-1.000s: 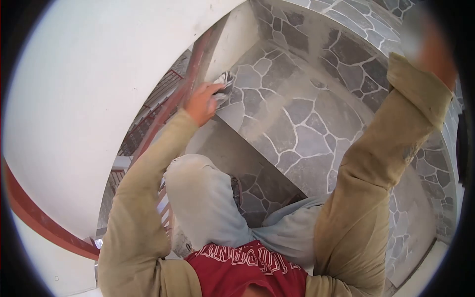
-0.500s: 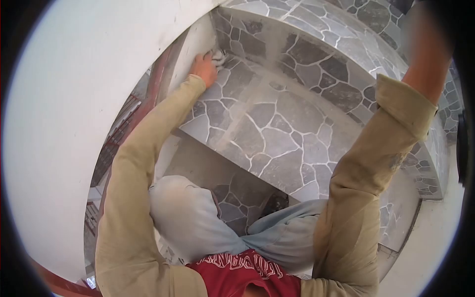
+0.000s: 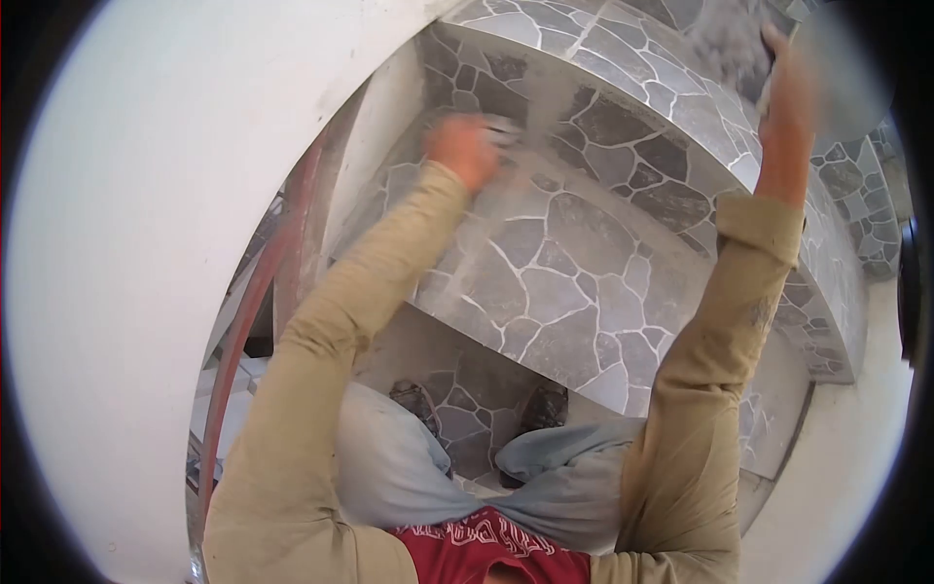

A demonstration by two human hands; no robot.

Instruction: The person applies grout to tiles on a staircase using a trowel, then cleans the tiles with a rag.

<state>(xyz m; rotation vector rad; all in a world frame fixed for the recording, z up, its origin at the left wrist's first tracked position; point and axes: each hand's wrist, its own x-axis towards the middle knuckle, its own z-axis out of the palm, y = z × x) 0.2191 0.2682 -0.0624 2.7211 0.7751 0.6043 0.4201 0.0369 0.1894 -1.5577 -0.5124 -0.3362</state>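
Observation:
My left hand (image 3: 463, 151), blurred by motion, is closed on a small grey-and-white cloth (image 3: 503, 131) at the back left of a stone-patterned step (image 3: 555, 282). The cloth is low against the riser (image 3: 623, 146) behind that step. At the upper right, my right hand (image 3: 790, 97) is raised over the curved upper step. Its fingers curl at the edge of a pale, blurred object (image 3: 848, 73) that I cannot make out. A fluffy grey mass (image 3: 730, 44) shows just left of those fingers; whether they touch it is unclear.
A smooth white curved wall (image 3: 117, 273) fills the left side, with a reddish rail (image 3: 251, 321) beside it. My shoes (image 3: 543, 407) stand on the lower stone floor below the step's edge. A pale wall (image 3: 837, 438) borders the right.
My left hand has moved right with the cloth, away from the corner. My right hand has moved left; the pale object and grey mass now show beside it. Both shoes are now visible.

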